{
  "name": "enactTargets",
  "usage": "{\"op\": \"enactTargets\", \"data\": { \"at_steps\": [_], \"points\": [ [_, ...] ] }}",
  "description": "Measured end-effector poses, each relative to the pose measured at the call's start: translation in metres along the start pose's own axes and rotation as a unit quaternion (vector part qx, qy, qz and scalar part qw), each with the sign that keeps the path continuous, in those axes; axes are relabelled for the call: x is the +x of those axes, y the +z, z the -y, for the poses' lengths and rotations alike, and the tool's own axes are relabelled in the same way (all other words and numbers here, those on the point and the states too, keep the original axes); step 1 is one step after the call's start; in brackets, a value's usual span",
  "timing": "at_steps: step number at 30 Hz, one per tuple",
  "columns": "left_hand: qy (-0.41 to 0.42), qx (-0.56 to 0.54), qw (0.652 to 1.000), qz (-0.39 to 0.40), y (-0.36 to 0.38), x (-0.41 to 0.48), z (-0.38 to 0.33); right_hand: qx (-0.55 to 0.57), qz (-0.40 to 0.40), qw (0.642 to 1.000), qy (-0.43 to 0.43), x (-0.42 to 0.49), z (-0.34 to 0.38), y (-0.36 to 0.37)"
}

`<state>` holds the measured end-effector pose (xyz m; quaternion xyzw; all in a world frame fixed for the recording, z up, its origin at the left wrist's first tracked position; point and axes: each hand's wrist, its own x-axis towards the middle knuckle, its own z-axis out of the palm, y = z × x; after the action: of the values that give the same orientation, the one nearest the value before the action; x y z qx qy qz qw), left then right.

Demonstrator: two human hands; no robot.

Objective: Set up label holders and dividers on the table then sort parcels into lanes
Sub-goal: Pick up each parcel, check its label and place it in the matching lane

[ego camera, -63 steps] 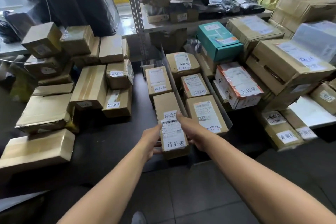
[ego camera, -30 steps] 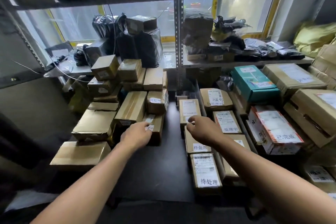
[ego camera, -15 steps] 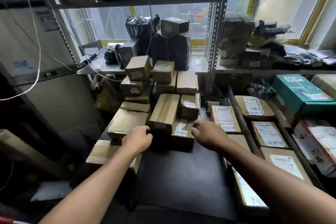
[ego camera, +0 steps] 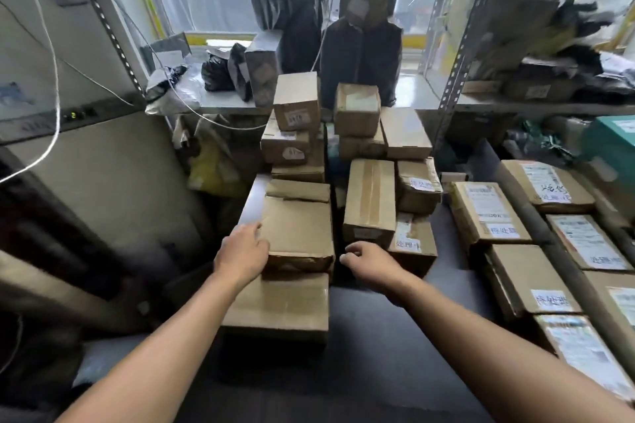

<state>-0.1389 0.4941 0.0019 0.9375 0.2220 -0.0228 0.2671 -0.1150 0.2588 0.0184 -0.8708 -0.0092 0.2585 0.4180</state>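
Brown cardboard parcel (ego camera: 297, 230) sits atop a flat tan carton (ego camera: 281, 309), at 9 o'clock edge of dark tabletop (ego camera: 371, 347). L hand (ego camera: 240, 256) presses its 9 o'clock side, fingers straight; R hand (ego camera: 372, 263) hovers at 4 o'clock, loosely curled, empty.

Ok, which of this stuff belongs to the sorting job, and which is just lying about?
Job: unsorted parcel pile; plain box at the left hand; right hand; labelled parcels in lanes; lane divider.
Lying about: black bags on the ledge; white cable; yellow bag; shelf upright.
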Motion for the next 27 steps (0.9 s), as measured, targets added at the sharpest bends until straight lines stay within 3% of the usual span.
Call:
{"op": "enactTargets", "data": {
  "at_steps": [4,7,10,14,20,27],
  "points": [
    [-0.03,-0.158,0.984,0.077,0.006,0.02,0.006,0.067,0.059,0.995,0.042,0.013,0.013,0.021],
    [-0.106,-0.3,0.936,0.147,0.011,0.024,0.01,0.105,0.082,0.989,0.066,0.022,0.012,0.033],
    [-0.128,-0.332,0.917,0.182,0.009,0.027,0.014,0.149,0.082,0.982,0.086,0.031,0.011,0.04],
    [-0.123,-0.348,0.912,0.177,0.0,0.037,0.017,0.201,0.064,0.972,0.101,0.042,0.016,0.042],
    [-0.111,-0.382,0.905,0.148,-0.018,0.039,0.014,0.221,0.01,0.974,0.052,0.031,0.036,0.031],
    [-0.068,-0.51,0.855,0.064,-0.055,0.033,-0.006,0.259,-0.052,0.964,-0.037,0.013,0.059,0.017]
  ]
}}
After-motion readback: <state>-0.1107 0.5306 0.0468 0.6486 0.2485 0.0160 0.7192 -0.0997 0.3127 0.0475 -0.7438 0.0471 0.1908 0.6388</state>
